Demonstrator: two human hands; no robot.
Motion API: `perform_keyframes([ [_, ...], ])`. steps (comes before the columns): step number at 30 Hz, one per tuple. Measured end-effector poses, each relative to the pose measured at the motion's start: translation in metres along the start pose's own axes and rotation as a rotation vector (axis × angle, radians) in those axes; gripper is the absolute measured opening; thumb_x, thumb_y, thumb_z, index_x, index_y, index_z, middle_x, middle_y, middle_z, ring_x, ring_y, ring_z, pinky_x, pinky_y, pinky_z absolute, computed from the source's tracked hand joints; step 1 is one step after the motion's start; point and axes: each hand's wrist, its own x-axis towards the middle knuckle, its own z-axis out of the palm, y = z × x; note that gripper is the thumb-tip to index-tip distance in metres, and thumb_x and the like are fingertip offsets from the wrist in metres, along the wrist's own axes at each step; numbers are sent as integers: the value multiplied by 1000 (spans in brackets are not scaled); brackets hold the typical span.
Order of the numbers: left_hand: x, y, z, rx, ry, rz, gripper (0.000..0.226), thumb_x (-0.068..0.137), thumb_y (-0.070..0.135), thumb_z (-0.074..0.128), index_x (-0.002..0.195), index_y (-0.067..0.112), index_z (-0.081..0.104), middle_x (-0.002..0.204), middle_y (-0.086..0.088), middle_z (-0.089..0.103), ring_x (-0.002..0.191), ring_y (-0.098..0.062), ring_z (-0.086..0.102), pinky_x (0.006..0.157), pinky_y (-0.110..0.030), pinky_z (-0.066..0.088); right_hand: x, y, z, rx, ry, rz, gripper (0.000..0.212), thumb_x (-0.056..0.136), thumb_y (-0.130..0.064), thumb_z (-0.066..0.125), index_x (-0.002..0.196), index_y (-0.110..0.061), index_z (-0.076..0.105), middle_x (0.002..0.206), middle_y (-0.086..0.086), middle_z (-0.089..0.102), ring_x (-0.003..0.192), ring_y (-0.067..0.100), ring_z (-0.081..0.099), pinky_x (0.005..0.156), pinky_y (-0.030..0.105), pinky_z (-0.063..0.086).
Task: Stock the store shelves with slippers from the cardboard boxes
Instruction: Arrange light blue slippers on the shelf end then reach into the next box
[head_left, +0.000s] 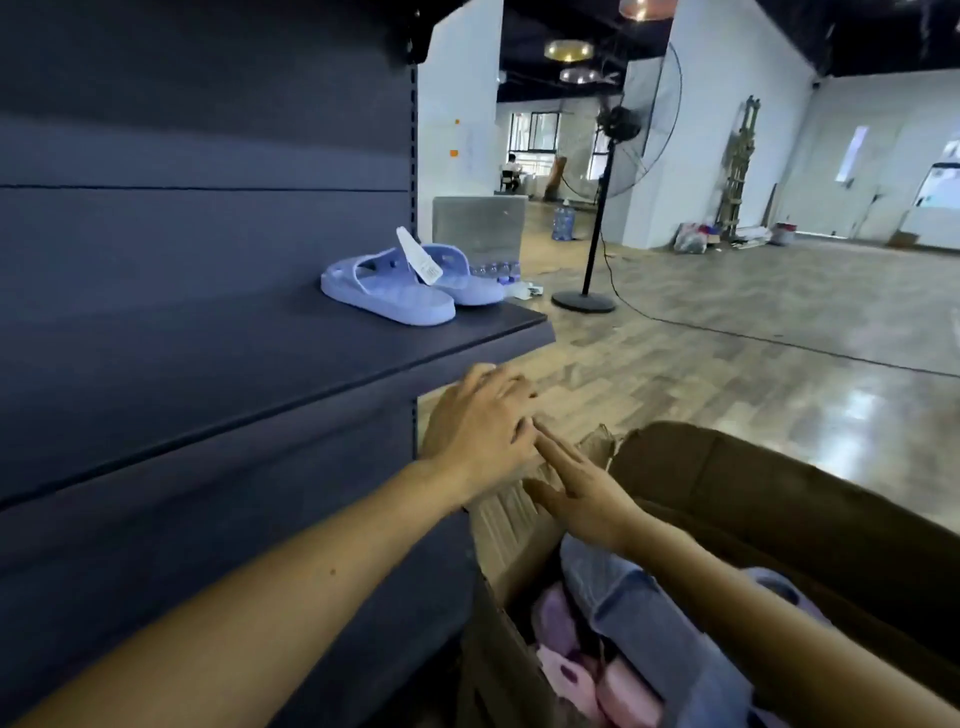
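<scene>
Left hand (475, 431) and right hand (587, 493), frame centre: both empty, fingers spread on box (519, 519) flap, likely holding it open. Slippers (587, 670) in box, lower right; one pair (410, 283) on shelf (260, 374).

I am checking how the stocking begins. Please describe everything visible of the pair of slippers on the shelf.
The pair of slippers is pale lilac-blue, apparently moulded foam or rubber, with thick soles and wide straps pierced by holes. A white tag stands up between them. They lie side by side, soles down, near the right end of the dark shelf. Neither hand touches them.
</scene>
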Motion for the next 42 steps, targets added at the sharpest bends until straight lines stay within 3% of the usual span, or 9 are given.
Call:
perform_keyframes([
  [3, -36, 55, 61, -174, -186, -31, 40, 90, 24, 48, 130, 20, 48, 140, 4, 42, 131, -20, 31, 108, -28, 24, -72, 59, 4, -135, -186, 197, 70, 95, -25, 51, 149, -19, 6, 158, -2, 1, 146, 16, 10, 112, 17, 14],
  [7, -72, 95, 130, 41, -1057, 38, 72, 88, 30, 54, 148, 27, 13, 156, -7, 9, 143, -33, 9, 116, -45, 19, -159, 122, 6, -68, -214, 569, 68, 94, -24, 52, 149, -21, 13, 157, 2, 13, 142, 19, 24, 113, 29, 22],
  [9, -69, 90, 134, 146, -1202, 81, 68, 88, 30, 52, 146, 32, 17, 154, -10, 18, 140, -35, 17, 112, -45, 27, -182, 147, 8, -13, -271, 639, 74, 91, -24, 57, 149, -19, 11, 156, 6, 18, 142, 22, 24, 116, 35, 22],
  [14, -66, 84, 133, 218, -1118, 48, 48, 91, 26, 45, 138, 18, 36, 138, -12, 45, 124, -33, 42, 105, -42, 38, -175, 165, 1, -27, -280, 702, 54, 89, -30, 58, 137, -13, 39, 136, 14, 50, 122, 30, 49, 100, 39, 39],
  [19, -74, 93, 126, 259, -1134, 116, 37, 92, 26, 46, 127, 17, 53, 130, -8, 55, 116, -26, 52, 97, -35, 43, -172, 152, 11, 66, -257, 726, 71, 85, -38, 64, 140, -10, 29, 136, 17, 47, 121, 33, 48, 90, 37, 44],
  [23, -78, 107, 117, 268, -1150, 193, 33, 93, 23, 49, 126, 22, 54, 127, -3, 57, 111, -22, 55, 87, -30, 43, -173, 147, 2, -3, -173, 580, 59, 79, -45, 67, 126, -16, 47, 122, 10, 59, 98, 24, 56, 70, 27, 43],
  [26, -63, 120, 114, 249, -1025, 158, 34, 92, 23, 45, 125, 21, 54, 124, -5, 58, 95, -23, 58, 76, -29, 46, -166, 139, -4, -31, -64, 544, 48, 78, -52, 65, 111, -21, 53, 104, 6, 63, 83, 19, 55, 57, 25, 39],
  [36, -64, 129, 143, -338, -203, -266, 42, 94, 20, 49, 134, 9, 44, 138, -14, 45, 125, -32, 42, 105, -33, 30, -177, 140, -24, 165, 617, 720, 33, 82, -50, 62, 92, -20, 53, 86, -2, 60, 82, 16, 56, 79, 34, 43],
  [42, -72, 121, 142, -169, -451, -296, 38, 93, 22, 47, 127, 6, 46, 133, -17, 48, 120, -35, 46, 99, -37, 39, -183, 141, -34, 352, 860, 734, 32, 86, -47, 57, 103, -21, 51, 95, -3, 57, 85, 13, 53, 65, 23, 36],
])
